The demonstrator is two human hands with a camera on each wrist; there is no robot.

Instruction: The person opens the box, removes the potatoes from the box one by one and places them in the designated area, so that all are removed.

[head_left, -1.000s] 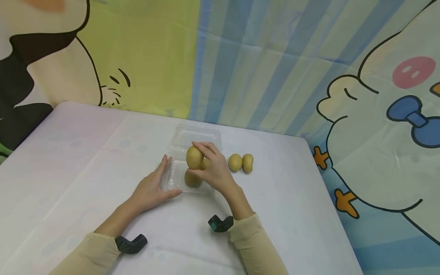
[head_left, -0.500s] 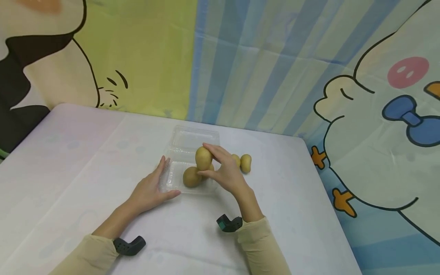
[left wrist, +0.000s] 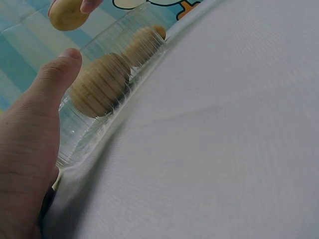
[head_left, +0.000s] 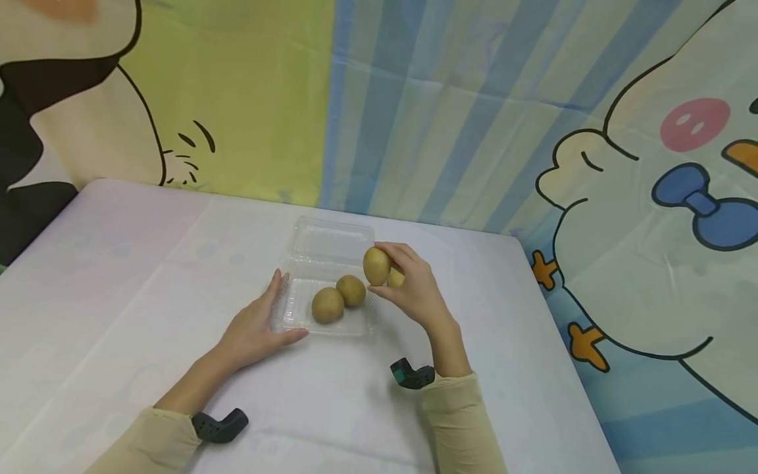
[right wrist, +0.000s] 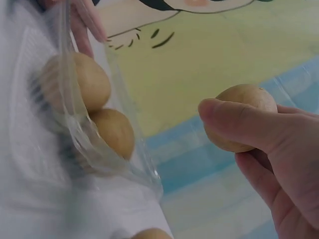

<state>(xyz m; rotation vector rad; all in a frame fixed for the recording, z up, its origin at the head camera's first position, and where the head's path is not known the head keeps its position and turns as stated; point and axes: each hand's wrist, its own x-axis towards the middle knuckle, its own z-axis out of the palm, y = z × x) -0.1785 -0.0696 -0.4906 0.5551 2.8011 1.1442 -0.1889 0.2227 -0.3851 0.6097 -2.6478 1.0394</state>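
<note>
My right hand (head_left: 420, 289) pinches a potato (head_left: 376, 266) between thumb and fingertips, raised over the right edge of the clear plastic container (head_left: 296, 299). In the right wrist view the thumb lies across that potato (right wrist: 244, 94). Two more potatoes sit in the container: a larger one (head_left: 328, 305) in front and another (head_left: 351, 290) close behind it to the right. My left hand (head_left: 251, 329) rests with spread, straight fingers along the container's left side, thumb at its front edge. The left wrist view shows the thumb (left wrist: 55, 74) against the ribbed wall.
The container's hinged lid (head_left: 333, 240) lies folded back behind it. Another potato (head_left: 395, 278) on the white-covered table (head_left: 521, 368) is partly hidden by my right hand. A printed cartoon backdrop (head_left: 474, 118) hangs behind the table.
My right hand has moved right with its potato, from over the container to its right edge, uncovering the potatoes inside and covering those on the table. The left hand has stayed in place.
</note>
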